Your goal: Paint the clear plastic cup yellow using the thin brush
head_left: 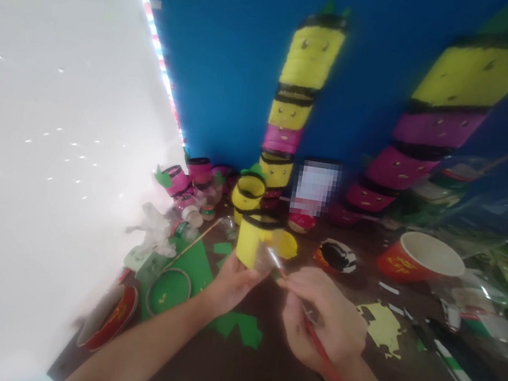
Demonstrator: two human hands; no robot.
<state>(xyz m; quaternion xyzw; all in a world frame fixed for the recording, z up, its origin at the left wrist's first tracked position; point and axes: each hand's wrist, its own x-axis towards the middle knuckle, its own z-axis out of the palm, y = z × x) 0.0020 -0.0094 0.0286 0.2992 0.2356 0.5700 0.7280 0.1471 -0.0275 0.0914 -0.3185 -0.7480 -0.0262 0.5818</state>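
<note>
My left hand (234, 283) is closed around the lower part of a yellow-painted cup (251, 241) with a black rim, holding it up over the table. In my right hand (328, 316) is a paintbrush (281, 270) with a red handle; its bristles are at the right side of the cup, where blur hides whether they touch. Behind the cup, a round yellow shape (287, 244) shows. Right of it sits a paint container (336, 255) with black paint inside.
Stacks of painted yellow and pink cups (288, 119) with faces stand by the blue wall (236, 54). A red paper cup (420, 258) is at right, a red ring-like piece (113, 319) at left. Green paper (195, 264) and yellow scraps (381, 327) lie on the dark table (226, 377).
</note>
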